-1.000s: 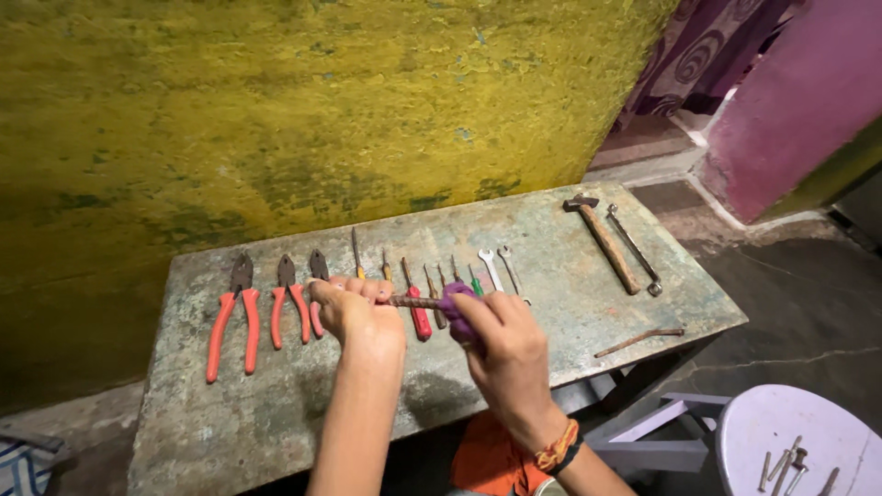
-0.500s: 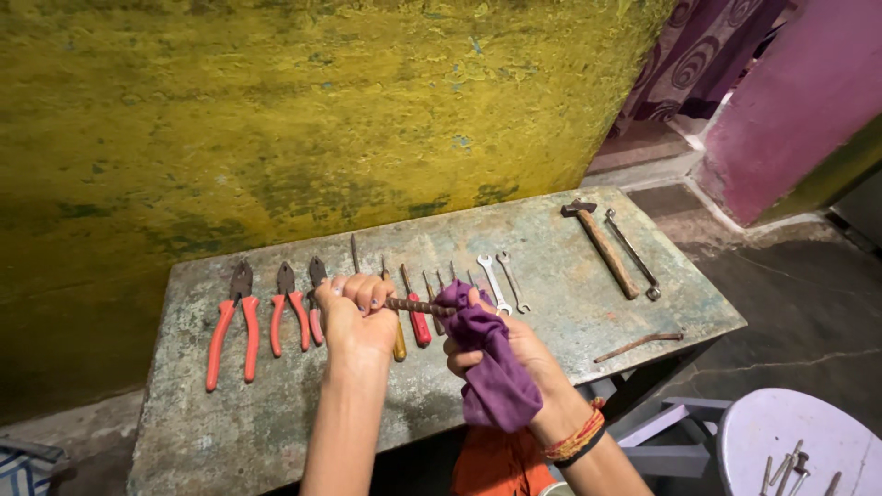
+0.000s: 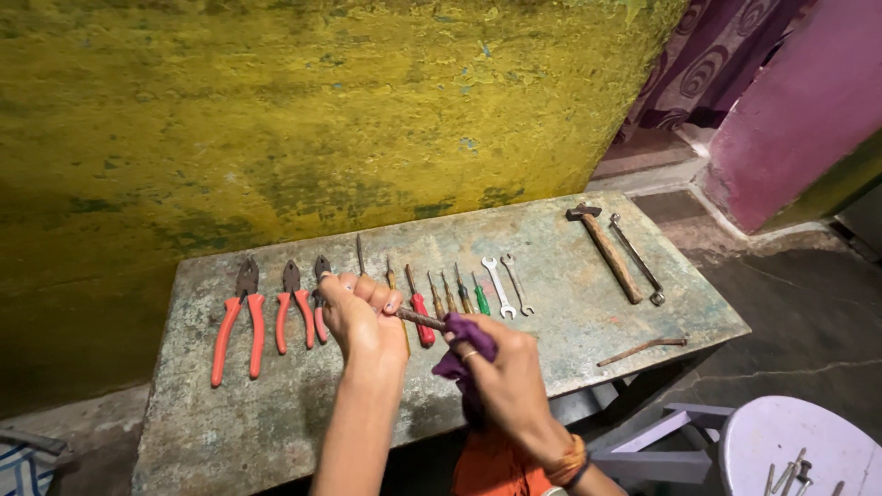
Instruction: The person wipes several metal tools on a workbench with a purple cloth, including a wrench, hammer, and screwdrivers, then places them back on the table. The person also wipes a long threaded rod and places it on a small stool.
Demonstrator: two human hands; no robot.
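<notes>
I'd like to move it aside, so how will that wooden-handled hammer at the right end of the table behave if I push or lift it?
The wooden-handled hammer probably feels head-heavy, given its dark metal head. Pushed by the handle, it likely pivots around that head. It looks rigid, unlikely to roll.

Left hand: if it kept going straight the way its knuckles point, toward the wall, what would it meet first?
Probably the red-handled pliers just beyond the left hand, then the yellow wall; depth is hard to judge.

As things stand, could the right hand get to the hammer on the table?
Probably yes: the hammer lies in the open to the right, with bare table between. But the right hand is full, holding a purple cloth.
</notes>
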